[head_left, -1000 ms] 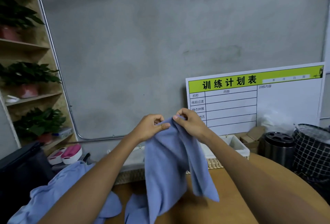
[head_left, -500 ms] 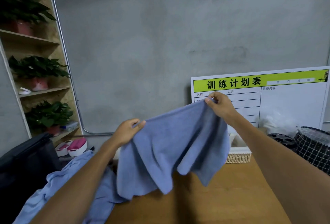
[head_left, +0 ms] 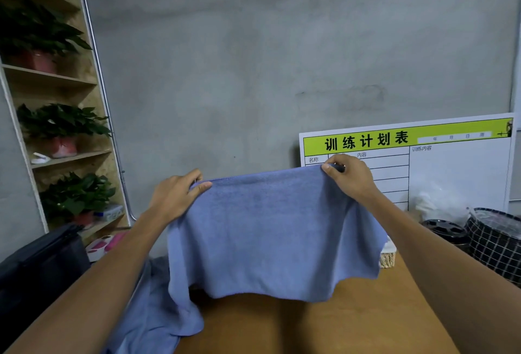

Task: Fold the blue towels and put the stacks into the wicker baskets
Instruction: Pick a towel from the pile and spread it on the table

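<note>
towel (head_left: 270,229) is held spread above the table (head_left: 324,325), long axis left-right, hanging toward the person | left hand (head_left: 176,195) pinches its upper left corner; right hand (head_left: 349,176) its upper right; both equally near | wicker basket (head_left: 387,259) mostly hidden behind the towel's right edge

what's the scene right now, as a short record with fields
held item: blue towel, spread out and hanging above the table
left hand: pinches the towel's top left corner
right hand: pinches the towel's top right corner
other towels: a blue pile at the table's left edge
basket: wicker corner shows behind the towel, the rest hidden
behind: white board with a green header leaning on the wall
left side: shelf with potted plants
fold state: not yet folded
</note>
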`<control>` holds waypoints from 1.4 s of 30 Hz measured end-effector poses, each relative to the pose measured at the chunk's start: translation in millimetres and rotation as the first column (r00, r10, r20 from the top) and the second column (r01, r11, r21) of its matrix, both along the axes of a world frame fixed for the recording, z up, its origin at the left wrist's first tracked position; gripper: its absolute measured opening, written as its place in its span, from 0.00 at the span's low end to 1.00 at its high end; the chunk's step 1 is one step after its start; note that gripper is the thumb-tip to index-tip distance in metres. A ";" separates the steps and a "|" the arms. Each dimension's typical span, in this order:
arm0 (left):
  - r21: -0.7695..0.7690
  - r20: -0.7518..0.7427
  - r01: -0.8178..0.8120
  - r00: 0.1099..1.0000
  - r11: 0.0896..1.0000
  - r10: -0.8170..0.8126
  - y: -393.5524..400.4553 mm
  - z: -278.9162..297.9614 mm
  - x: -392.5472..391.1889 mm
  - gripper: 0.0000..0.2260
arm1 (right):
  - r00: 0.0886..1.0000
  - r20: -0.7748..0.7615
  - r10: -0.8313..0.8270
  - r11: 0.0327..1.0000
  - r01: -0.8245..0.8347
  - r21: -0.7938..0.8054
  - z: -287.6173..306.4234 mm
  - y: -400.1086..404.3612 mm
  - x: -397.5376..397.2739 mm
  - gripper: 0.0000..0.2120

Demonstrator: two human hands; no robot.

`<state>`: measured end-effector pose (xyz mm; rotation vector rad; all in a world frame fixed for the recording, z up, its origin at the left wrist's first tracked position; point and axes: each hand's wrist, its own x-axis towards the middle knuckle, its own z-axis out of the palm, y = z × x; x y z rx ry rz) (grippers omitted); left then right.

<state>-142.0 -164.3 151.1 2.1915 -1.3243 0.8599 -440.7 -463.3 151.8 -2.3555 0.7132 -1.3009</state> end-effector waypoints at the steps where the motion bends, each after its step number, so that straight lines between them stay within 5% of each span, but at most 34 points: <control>1: -0.007 0.015 -0.005 1.000 1.000 0.005 0.8 1.2 0.3 0.26 | 1.000 0.006 -0.013 1.000 0.013 -0.012 -0.5 -0.2 -1.0 0.06; 18: -0.128 0.319 0.096 0.946 0.987 -0.050 50.4 45.9 -90.7 0.22 | 0.998 0.062 0.011 0.996 -0.005 -0.093 46.9 35.1 -94.0 0.13; 25: -0.084 0.301 0.120 0.950 0.989 -0.089 34.2 29.2 -97.2 0.21 | 0.995 -0.045 -0.094 0.989 0.088 -0.123 45.6 30.9 -106.2 0.11; 30: 0.054 0.176 0.076 0.981 0.996 -0.085 -18.3 -56.3 -57.1 0.21 | 0.963 -0.213 -0.164 0.986 0.154 -0.063 -38.5 -10.8 -63.5 0.14; 38: 0.367 -0.060 0.094 0.995 0.926 -0.077 -89.8 -291.1 -10.1 0.17 | 0.891 -0.422 -0.167 0.984 0.175 -0.018 -275.0 -72.4 -4.4 0.14; 42: 0.261 -0.173 0.088 0.984 0.961 -0.043 -93.1 -347.1 -2.0 0.14 | 0.873 -0.443 -0.204 0.976 0.147 -0.160 -340.9 -83.9 3.0 0.12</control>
